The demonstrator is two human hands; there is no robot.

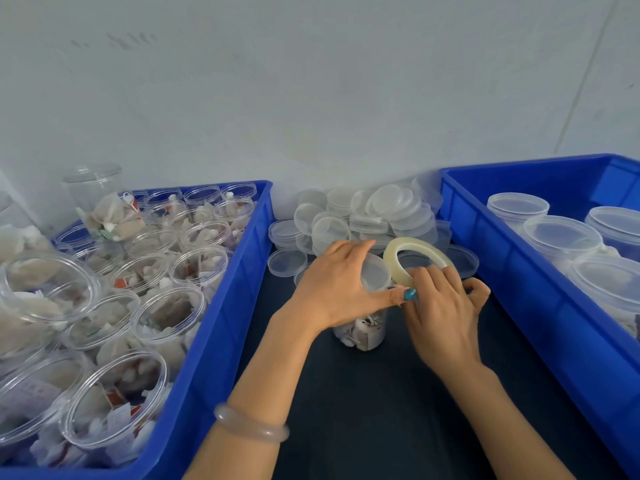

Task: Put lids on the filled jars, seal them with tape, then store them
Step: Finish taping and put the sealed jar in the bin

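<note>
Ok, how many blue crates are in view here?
2: the left crate, full of open jars, and the right crate, holding lidded jars. Others may lie off-frame.

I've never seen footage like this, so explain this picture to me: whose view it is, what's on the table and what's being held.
There is no machine here. A person works with bare hands, and the one picture comes from a camera worn on their head, looking down. The left hand grips the top of a filled, lidded jar standing on the dark table. The right hand pinches a roll of tape beside it. Behind them lies a pile of loose lids. The left crate holds open filled jars; the right crate holds lidded jars.
</note>
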